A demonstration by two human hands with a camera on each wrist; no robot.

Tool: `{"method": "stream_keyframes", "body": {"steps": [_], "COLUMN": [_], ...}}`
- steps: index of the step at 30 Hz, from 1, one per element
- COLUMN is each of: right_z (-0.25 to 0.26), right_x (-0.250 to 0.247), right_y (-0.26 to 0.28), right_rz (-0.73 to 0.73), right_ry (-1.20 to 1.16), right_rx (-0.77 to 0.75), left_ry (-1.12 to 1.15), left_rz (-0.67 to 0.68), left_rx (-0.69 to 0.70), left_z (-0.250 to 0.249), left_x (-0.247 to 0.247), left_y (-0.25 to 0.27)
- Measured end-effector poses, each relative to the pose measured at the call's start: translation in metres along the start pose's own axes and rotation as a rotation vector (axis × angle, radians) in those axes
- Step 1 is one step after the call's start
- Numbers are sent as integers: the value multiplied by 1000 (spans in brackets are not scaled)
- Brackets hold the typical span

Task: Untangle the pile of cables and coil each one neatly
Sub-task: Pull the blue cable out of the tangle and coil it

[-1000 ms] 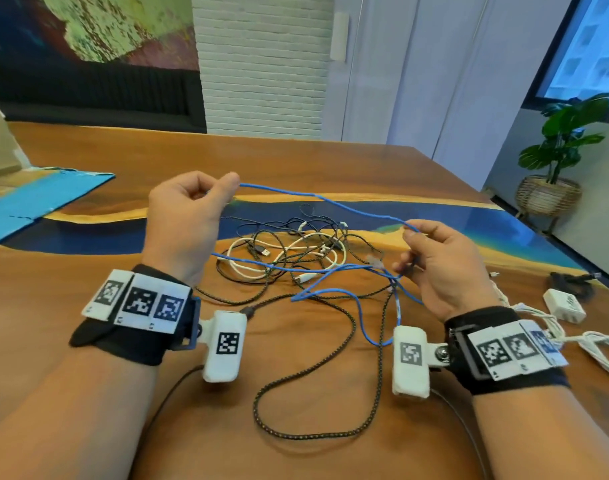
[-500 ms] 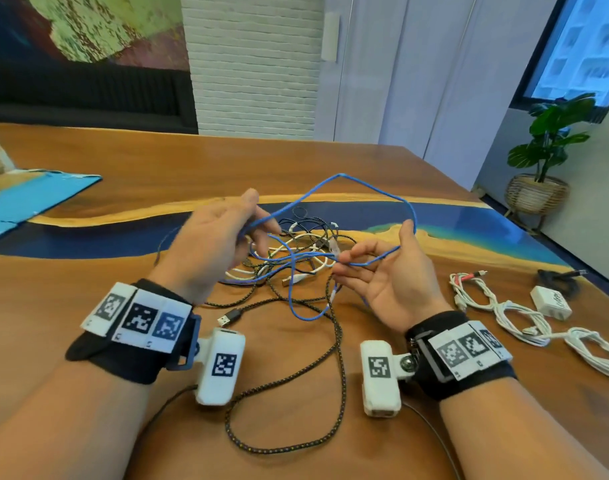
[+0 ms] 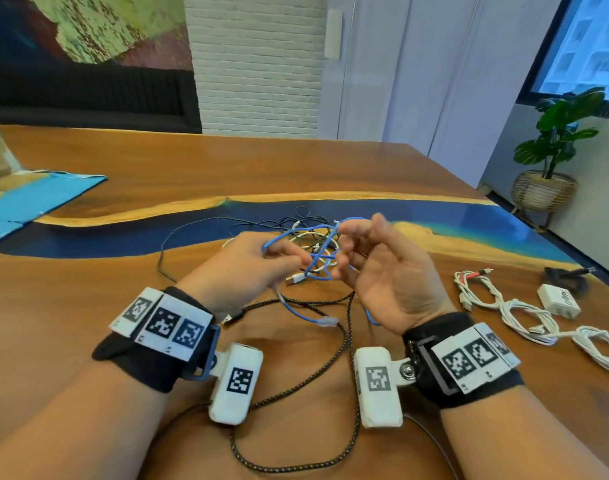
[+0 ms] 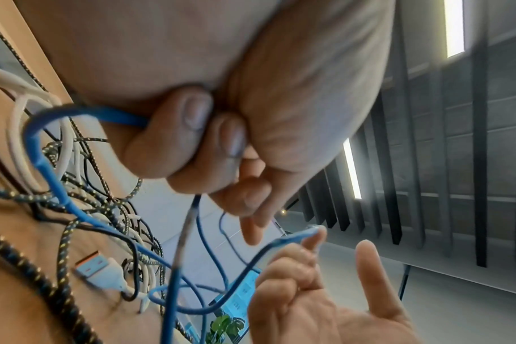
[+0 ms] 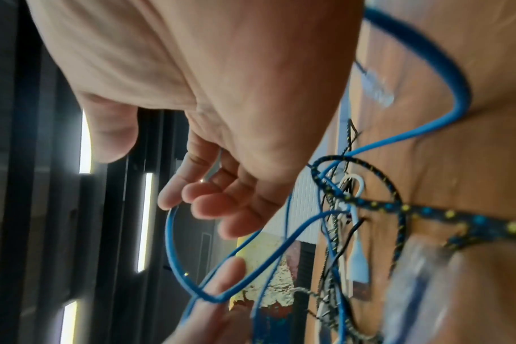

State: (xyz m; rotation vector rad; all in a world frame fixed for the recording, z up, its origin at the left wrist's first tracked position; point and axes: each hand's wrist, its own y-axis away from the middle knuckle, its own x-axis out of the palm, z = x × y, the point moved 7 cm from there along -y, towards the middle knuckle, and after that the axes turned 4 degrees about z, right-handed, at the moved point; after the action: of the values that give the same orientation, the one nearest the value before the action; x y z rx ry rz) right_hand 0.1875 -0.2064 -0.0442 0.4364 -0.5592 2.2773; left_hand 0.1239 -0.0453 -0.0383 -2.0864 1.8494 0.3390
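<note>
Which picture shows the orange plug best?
The left wrist view: the orange USB plug lies large and close on the table. The head view shows it small between the hands; the right wrist view shows only a blurred plug.

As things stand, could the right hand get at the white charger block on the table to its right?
Probably yes, but not freely: the right hand is hooked into loops of the blue cable, which the left hand also holds. The white charger block sits uncovered beside white cords, nothing between.
</note>
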Motion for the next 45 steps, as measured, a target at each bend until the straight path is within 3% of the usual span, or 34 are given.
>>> {"method": "stream_keyframes", "body": {"steps": [3,7,13,15,19,21,23,24,26,29,31,38,45], "right_z": [-3,-10,-13,-4,26,34,31,27,18,11,11,31,46], "right_x": [-9,-6,9,10,-4,-8,-2,2,9,17,16,-6,-53], "right_y": [-1,-3,2,3,7,9,8,7,5,4,4,6,14], "right_rz": [-85,-82,-10,-41,-175,-200,-159,-130,-82,-47,-72,-225,-567], "right_ry": [221,459,409,221,-139,-192,-151,-105,-10,88,104,13,-18], "right_rx": [-23,-2,35,14,-94,-126,-104,-88,-69,-85,-94,-180,-263], "left_ry": [58,97,146,154,223,255,228,225,296,430,343,84,134], "left_rz": [-36,-1,-6,-87,-392,-514,-598,-589,-409,-3,123,165,53], "left_rx": [15,32,46,42,29,128,313,399,457,268,165,69,67], "left_z": [-4,-13,-14,-11,0,-6,-26,-38,-55,-53,-42,-24,-18], "left_x": [-7,-3,-3,-13,-53,-67,-71,-68,-49,-3,16,-1,-23], "left_y": [1,7,7,4,0,5,17,22,23,14,10,13,8]}}
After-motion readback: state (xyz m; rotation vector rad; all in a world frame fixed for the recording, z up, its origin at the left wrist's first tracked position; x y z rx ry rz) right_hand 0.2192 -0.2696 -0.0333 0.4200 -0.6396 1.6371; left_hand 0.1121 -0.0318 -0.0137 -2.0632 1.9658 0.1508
